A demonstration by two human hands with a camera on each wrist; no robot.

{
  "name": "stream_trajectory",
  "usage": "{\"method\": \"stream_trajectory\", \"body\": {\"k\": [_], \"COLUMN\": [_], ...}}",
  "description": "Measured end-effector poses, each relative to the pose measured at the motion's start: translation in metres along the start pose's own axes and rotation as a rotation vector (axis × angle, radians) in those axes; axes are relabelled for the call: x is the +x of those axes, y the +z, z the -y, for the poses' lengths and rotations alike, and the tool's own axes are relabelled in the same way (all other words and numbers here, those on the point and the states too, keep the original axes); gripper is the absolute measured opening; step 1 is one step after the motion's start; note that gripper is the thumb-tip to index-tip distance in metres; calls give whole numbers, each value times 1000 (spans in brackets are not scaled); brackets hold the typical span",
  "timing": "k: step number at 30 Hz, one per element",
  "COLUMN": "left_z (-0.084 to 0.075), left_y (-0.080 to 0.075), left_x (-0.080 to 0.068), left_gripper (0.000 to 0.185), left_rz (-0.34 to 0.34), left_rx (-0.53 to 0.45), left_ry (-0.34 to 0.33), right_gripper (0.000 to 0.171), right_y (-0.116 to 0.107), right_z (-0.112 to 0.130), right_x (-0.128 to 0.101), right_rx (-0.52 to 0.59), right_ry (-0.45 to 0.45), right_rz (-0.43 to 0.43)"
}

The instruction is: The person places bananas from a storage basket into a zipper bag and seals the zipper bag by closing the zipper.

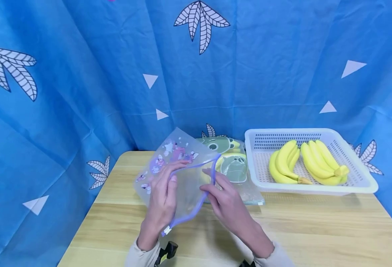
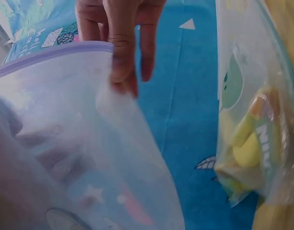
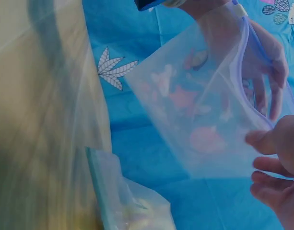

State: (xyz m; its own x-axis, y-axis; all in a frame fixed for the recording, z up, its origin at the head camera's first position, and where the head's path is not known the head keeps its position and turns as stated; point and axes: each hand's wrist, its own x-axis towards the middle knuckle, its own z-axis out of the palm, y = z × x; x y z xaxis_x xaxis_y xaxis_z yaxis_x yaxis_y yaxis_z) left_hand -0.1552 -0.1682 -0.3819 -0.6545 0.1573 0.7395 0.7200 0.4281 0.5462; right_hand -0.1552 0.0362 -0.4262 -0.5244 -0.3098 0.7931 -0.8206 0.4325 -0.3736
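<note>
A translucent zip bag (image 1: 190, 193) with a purple rim and pink and purple cartoon prints hangs between both hands, its mouth spread. My left hand (image 1: 162, 198) grips its left side, thumb along the mouth; some of its fingers are hidden in the head view. My right hand (image 1: 227, 202) pinches the opposite rim between thumb and fingers. The right wrist view shows the left hand (image 3: 269, 72) at the mouth, near the white slider (image 3: 240, 10). Behind lies a second zip bag (image 1: 234, 170) with green cartoon prints and bananas inside, partly covered by the first bag.
A white perforated basket (image 1: 289, 131) stands at the back right of the wooden table (image 1: 299, 226). Two bunches of bananas lie in it, one on the left (image 1: 286, 161), one on the right (image 1: 321, 161). A blue patterned curtain (image 1: 266, 66) hangs behind the table.
</note>
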Motion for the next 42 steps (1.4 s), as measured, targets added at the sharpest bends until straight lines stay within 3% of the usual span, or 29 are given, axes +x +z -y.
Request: {"method": "stream_trajectory", "body": {"k": [5,9,12,15,22,29,36,42], "left_z": [2,8,10,11,13,16,22,28], "left_y": [-16,-29,-33,-33,-25,-16,-11,-5], "left_x": [-2,-2,-2,-1,-2,-3,-1,3], "left_gripper": [38,38,38,37,35,34,40,37], "left_rz": [-156,-260,-299,-283,-176,-128,-143,-171], "left_rx": [15,10,9,13,68,86,-30,-100], "left_ry": [21,-42,-98,-128,-184,-207,-225,-235], "right_gripper": [15,19,21,26,38,39,16,18], "right_y": [5,8,9,8,3,-7,-16,-21], "right_z": [-11,-20,-23,-21,-13,-4,-12,-23], "right_x": [3,2,0,-2,0,4,2,-3], "right_rx": [-60,-69,-69,-36,59,36,39,20], "right_ry": [-50,-76,-88,-59,-12,-23,-25,26], "right_rz": [56,77,87,100,96,61,33,42]}}
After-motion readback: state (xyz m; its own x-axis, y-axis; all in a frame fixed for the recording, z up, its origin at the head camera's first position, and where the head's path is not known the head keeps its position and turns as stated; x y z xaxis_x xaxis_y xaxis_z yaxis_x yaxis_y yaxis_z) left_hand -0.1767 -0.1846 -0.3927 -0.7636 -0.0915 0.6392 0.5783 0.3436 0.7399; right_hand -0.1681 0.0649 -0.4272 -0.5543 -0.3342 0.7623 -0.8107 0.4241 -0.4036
